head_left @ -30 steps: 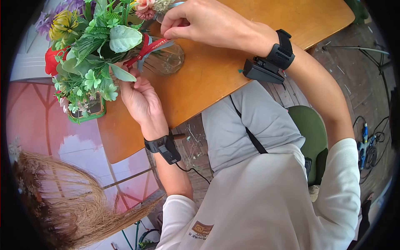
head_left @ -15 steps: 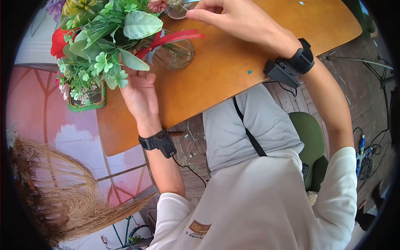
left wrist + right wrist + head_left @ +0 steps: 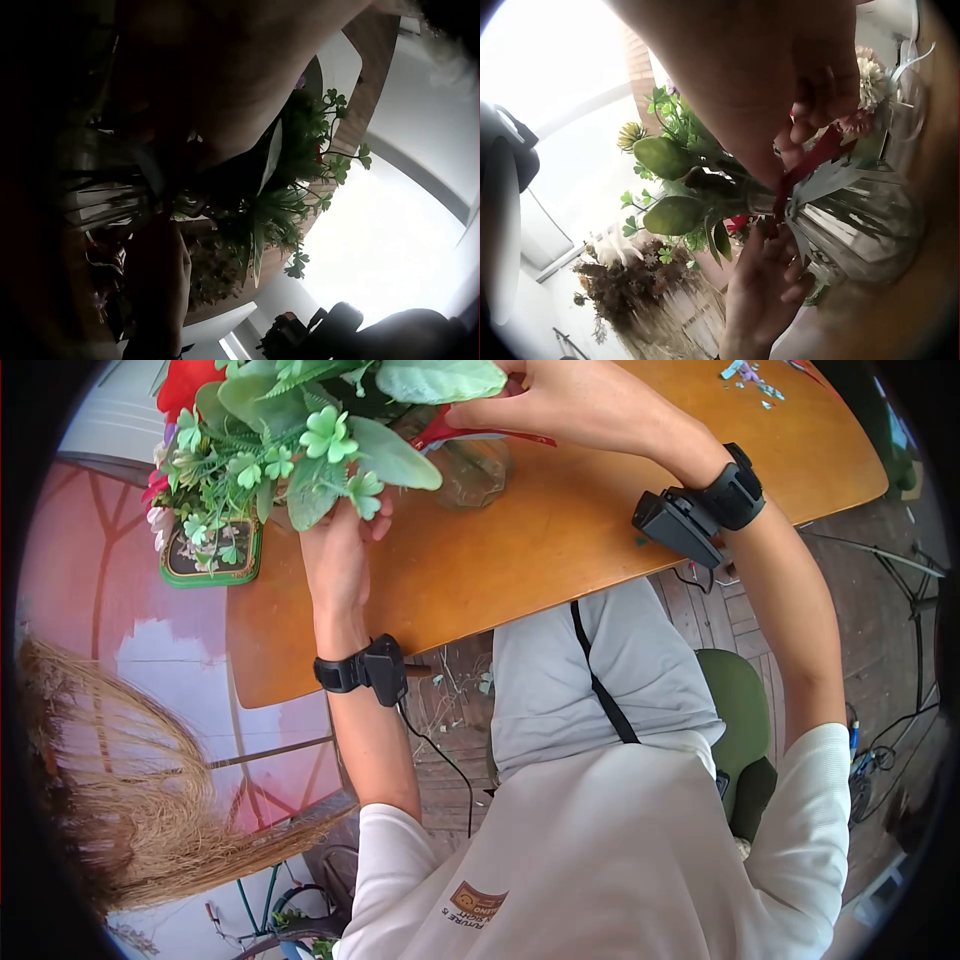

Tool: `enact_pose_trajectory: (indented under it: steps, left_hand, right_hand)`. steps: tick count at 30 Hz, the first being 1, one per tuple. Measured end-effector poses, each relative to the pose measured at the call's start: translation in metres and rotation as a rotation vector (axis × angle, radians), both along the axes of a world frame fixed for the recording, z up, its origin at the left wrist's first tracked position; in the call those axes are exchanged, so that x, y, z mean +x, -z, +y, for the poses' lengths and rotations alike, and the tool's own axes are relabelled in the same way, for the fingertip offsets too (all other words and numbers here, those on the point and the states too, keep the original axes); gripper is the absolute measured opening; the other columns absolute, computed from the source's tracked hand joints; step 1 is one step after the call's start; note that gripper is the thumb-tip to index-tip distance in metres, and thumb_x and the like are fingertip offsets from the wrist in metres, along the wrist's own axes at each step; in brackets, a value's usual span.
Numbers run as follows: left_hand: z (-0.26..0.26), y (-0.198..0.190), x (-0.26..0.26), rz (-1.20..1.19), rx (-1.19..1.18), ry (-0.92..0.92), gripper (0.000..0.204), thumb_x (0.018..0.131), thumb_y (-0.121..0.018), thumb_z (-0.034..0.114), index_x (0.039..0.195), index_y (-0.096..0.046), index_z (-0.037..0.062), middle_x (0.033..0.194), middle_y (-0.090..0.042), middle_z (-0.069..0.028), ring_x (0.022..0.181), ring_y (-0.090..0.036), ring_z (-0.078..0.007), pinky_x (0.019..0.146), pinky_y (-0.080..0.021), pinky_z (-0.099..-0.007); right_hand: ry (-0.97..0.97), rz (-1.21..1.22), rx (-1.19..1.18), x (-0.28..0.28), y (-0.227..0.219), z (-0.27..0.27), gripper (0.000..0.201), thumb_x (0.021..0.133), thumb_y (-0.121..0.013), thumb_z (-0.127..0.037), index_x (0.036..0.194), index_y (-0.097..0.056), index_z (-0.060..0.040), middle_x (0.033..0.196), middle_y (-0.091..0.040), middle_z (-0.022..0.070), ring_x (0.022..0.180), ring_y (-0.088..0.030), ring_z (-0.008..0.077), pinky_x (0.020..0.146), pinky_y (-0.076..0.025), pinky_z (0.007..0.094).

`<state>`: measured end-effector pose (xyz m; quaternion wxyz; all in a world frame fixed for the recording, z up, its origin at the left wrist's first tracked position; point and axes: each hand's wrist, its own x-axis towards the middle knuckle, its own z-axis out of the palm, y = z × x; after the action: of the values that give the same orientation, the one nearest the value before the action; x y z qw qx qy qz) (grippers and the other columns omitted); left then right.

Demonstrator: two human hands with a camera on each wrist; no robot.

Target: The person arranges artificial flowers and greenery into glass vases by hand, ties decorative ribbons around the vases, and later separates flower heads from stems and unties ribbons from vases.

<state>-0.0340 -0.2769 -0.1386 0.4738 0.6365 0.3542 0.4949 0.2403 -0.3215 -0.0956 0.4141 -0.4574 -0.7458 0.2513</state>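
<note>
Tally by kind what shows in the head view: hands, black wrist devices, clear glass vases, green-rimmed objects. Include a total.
Hands: 2 (left hand, right hand)
Black wrist devices: 2 (left wrist device, right wrist device)
Clear glass vase: 1, partly hidden
Green-rimmed object: 1, partly under leaves
Total: 6

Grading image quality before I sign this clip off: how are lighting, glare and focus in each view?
Head: bright, black rounded border. Left wrist: mostly dark, vase dim, strong glare lower right beside sharper leaves. Right wrist: washed-out glare upper left, red ribbon distinct, table blurred.
</note>
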Motion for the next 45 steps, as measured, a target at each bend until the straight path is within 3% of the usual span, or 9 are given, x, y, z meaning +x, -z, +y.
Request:
enact_pose_trajectory:
  steps: [11, 17, 19, 21, 24, 30, 32, 38, 45]
  left_hand:
    - [0.001, -0.004, 0.008, 0.071, 0.142, -0.034, 0.012, 0.094, -0.069, 0.013, 0.101, -0.068, 0.004, 0.084, -0.066, -0.001, 0.066, -0.055, -0.0046, 0.053, -0.039, -0.0205]
    - [0.007, 0.008, 0.016, 0.012, 0.362, -0.087, 0.028, 0.09, -0.074, 0.012, 0.112, -0.07, -0.0034, 0.093, -0.076, -0.0024, 0.081, -0.066, -0.0073, 0.069, -0.052, -0.0243]
    - [0.002, 0.006, 0.013, 0.08, 0.362, -0.134, 0.028, 0.089, -0.075, 0.011, 0.112, -0.07, -0.0036, 0.098, -0.076, -0.0031, 0.082, -0.066, -0.0073, 0.069, -0.052, -0.0246]
    - [-0.001, 0.001, 0.015, 0.149, 0.362, -0.176, 0.029, 0.088, -0.076, 0.01, 0.112, -0.071, -0.0037, 0.103, -0.076, -0.0038, 0.082, -0.066, -0.0072, 0.069, -0.052, -0.0249]
    - [-0.003, 0.001, 0.019, 0.041, 0.422, -0.126, 0.016, 0.091, -0.067, 0.002, 0.107, -0.063, 0.0022, 0.081, -0.063, -0.0007, 0.057, -0.049, -0.0043, 0.05, -0.036, -0.0194]
    - [0.003, 0.005, 0.004, -0.203, -0.125, 0.184, 0.014, 0.098, -0.061, 0.006, 0.112, -0.061, 0.0039, 0.077, -0.052, 0.0038, 0.058, -0.036, -0.0029, 0.047, -0.025, -0.0192]
    - [0.003, 0.003, 0.002, -0.341, -0.2, 0.386, 0.009, 0.101, -0.056, 0.005, 0.109, -0.06, 0.0047, 0.078, -0.047, 0.0044, 0.059, -0.033, -0.0037, 0.047, -0.025, -0.0193]
    - [0.01, 0.006, 0.0, -0.481, -0.375, 0.615, 0.009, 0.102, -0.049, 0.005, 0.1, -0.057, 0.0072, 0.074, -0.034, 0.0049, 0.058, -0.028, -0.0044, 0.047, -0.023, -0.0199]
    - [0.015, -0.003, -0.002, -0.556, -0.581, 0.895, 0.011, 0.105, -0.044, 0.013, 0.099, -0.05, 0.0061, 0.07, -0.026, 0.0063, 0.054, -0.024, -0.0041, 0.046, -0.021, -0.0204]
  right_hand:
    - [-0.074, 0.043, 0.099, -0.003, 0.006, 0.005, 0.033, 0.092, -0.072, -0.027, 0.106, -0.07, 0.0026, 0.087, -0.072, 0.0109, 0.075, -0.064, 0.0142, 0.071, -0.052, 0.0321]
    - [-0.008, 0.072, -0.33, -0.022, -0.022, -0.017, 0.03, 0.09, -0.072, -0.021, 0.111, -0.066, -0.0001, 0.084, -0.069, 0.005, 0.082, -0.063, 0.0129, 0.077, -0.052, 0.0297]
    - [0.167, -0.007, 0.286, -0.035, 0.002, -0.012, 0.023, 0.089, -0.07, -0.019, 0.101, -0.064, -0.0014, 0.078, -0.065, 0.0036, 0.074, -0.062, 0.0124, 0.071, -0.051, 0.0292]
    - [0.078, -0.098, 0.28, -0.018, 0.002, 0.004, 0.019, 0.088, -0.069, -0.018, 0.098, -0.063, -0.0019, 0.075, -0.064, 0.0031, 0.071, -0.06, 0.0121, 0.068, -0.05, 0.0289]
    - [0.055, -0.17, 0.106, -0.022, -0.01, -0.004, 0.014, 0.087, -0.066, -0.015, 0.092, -0.061, -0.0029, 0.072, -0.06, 0.0023, 0.066, -0.056, 0.0119, 0.064, -0.047, 0.0281]
    - [0.041, -0.133, -0.104, -0.014, -0.011, 0.007, 0.012, 0.088, -0.063, -0.012, 0.095, -0.06, -0.0022, 0.075, -0.059, 0.0021, 0.07, -0.056, 0.0117, 0.066, -0.047, 0.0272]
    - [0.005, -0.08, 0.528, -0.021, 0.007, 0.022, 0.02, 0.09, -0.065, -0.015, 0.105, -0.062, -0.0019, 0.084, -0.061, 0.0025, 0.078, -0.058, 0.0124, 0.071, -0.049, 0.0281]
    - [0.093, -0.13, 0.149, -0.019, -0.005, 0.0, 0.023, 0.092, -0.069, -0.018, 0.109, -0.064, -0.0042, 0.092, -0.065, 0.0031, 0.081, -0.06, 0.0134, 0.074, -0.05, 0.0296]
    - [0.062, -0.135, 0.181, -0.013, 0.0, 0.006, 0.017, 0.092, -0.068, -0.017, 0.102, -0.065, -0.0031, 0.086, -0.066, 0.0041, 0.075, -0.059, 0.0144, 0.072, -0.05, 0.0303]
